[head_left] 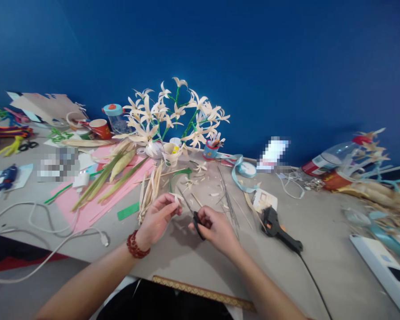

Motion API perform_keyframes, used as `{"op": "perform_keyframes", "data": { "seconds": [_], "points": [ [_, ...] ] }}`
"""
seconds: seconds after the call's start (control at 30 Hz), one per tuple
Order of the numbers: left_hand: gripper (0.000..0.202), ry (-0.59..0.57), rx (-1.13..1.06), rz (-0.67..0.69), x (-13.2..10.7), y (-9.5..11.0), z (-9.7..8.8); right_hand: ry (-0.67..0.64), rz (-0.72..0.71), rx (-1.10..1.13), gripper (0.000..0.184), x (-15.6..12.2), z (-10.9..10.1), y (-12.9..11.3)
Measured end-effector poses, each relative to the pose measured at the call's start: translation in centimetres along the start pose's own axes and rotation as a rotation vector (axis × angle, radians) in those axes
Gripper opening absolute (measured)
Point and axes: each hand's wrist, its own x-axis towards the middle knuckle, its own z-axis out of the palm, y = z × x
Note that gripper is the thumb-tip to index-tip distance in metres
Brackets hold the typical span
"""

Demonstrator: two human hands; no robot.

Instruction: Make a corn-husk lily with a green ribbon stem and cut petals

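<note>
My left hand [160, 218], with a red bead bracelet at the wrist, pinches a small pale husk piece [177, 198] between thumb and fingers. My right hand [215, 226] grips black-handled scissors [190, 211], their blades pointing up and left toward that piece. Both hands hover over the grey table [193, 262], just in front of a bundle of cut pale husk strips [150, 189]. Behind stands a bouquet of cream husk flowers [173, 113] on green stems in a white cup.
A black glue gun [278, 227] with cord lies right of my right hand. Thin wires [228, 198], pink paper [100, 198] with green husks, white cables [46, 226], blue ribbon roll [245, 170], red cup [100, 128], plastic bottle [333, 158] and a blue glue gun [3, 177] surround the work spot.
</note>
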Motion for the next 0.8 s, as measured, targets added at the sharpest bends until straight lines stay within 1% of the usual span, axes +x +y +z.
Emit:
{"op": "perform_keyframes", "data": {
  "seconds": [0.07, 0.23, 0.47, 0.57, 0.63, 0.7, 0.8],
  "points": [
    [0.009, 0.007, 0.010, 0.011, 0.0, 0.0, -0.1, 0.014, -0.007, 0.006, 0.026, 0.0, 0.0, 0.1],
    [0.009, 0.019, 0.002, 0.008, 0.1, -0.2, -0.5, 0.005, -0.033, -0.111, 0.024, 0.0, -0.2, 0.0],
    [0.010, 0.055, -0.039, -0.013, 0.3, -0.4, -0.8, 0.008, -0.023, -0.292, 0.034, -0.1, -0.3, -0.8],
    [0.010, 0.073, -0.063, -0.030, 0.4, -0.4, -1.0, 0.020, -0.036, -0.330, 0.034, -0.1, -0.4, -0.8],
    [0.010, 0.080, -0.081, -0.047, 0.5, -0.3, -0.9, 0.039, -0.032, -0.318, 0.032, -0.1, -0.6, -0.6],
    [0.011, 0.082, -0.083, -0.052, 0.5, -0.2, -0.9, 0.039, -0.023, -0.256, 0.028, 0.0, -0.8, -0.2],
    [0.012, 0.092, -0.065, -0.045, 0.4, 0.0, -0.6, -0.006, -0.033, -0.138, 0.025, 0.1, -0.7, 0.1]
  ]
}}
